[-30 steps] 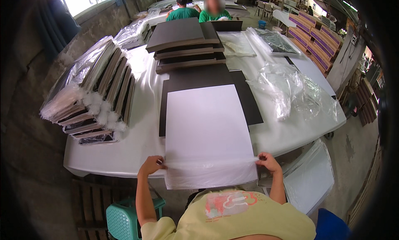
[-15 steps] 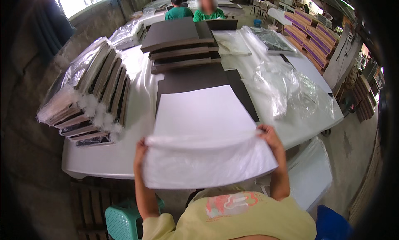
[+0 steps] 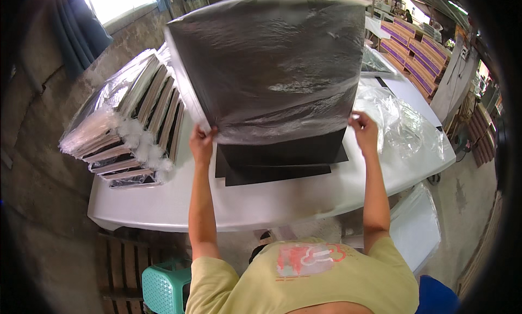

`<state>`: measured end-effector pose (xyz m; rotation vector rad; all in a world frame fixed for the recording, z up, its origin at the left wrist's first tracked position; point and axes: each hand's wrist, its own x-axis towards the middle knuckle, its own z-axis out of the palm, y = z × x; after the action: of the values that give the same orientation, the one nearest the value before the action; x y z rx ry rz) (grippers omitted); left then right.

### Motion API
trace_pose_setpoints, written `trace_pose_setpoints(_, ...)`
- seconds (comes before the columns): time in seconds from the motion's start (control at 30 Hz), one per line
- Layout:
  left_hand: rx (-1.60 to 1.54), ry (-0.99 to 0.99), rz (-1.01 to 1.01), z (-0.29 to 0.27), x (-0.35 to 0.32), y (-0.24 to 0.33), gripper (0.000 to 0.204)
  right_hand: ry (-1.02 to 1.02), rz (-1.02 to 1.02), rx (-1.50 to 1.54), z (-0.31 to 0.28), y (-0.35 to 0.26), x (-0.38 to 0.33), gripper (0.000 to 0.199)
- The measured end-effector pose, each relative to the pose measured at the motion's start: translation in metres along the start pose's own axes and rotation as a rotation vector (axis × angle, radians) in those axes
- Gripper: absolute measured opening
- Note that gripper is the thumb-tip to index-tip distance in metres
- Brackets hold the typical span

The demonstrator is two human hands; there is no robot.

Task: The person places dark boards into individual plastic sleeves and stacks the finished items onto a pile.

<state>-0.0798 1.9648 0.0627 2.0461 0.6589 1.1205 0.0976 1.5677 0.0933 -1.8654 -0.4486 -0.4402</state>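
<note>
Ahead, between both hands [image 3: 202,143] [image 3: 365,133], stretches dark sheeting [image 3: 272,69].

Two hands [image 3: 202,144] and one plastic-covered dark panel [image 3: 280,69] show mid-frame, one green stool [image 3: 165,287] lower left, one window [image 3: 117,2] upper left.

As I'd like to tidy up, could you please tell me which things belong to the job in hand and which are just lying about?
Apparently in the job:
film-covered dark panel, left hand and right hand at its edges
dark sheets below, on the table

Apparently lying about:
green stool
cartons with purple bands
crumpled clear plastic, untouched at the right
</note>
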Motion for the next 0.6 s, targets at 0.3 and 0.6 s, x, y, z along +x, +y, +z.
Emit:
trace_pose_setpoints(0.3, -0.508, -0.157, 0.082, 0.009, -0.004, 0.029, 0.046, -0.053, 0.049, 0.508, 0.037, -0.007, 0.003, 0.05)
trace_pose_setpoints(0.6, -1.03, -0.529, -0.538, 0.019, 0.07, 0.009, 0.064, -0.417, 0.196, 0.399, 0.021, 0.04, -0.024, 0.061)
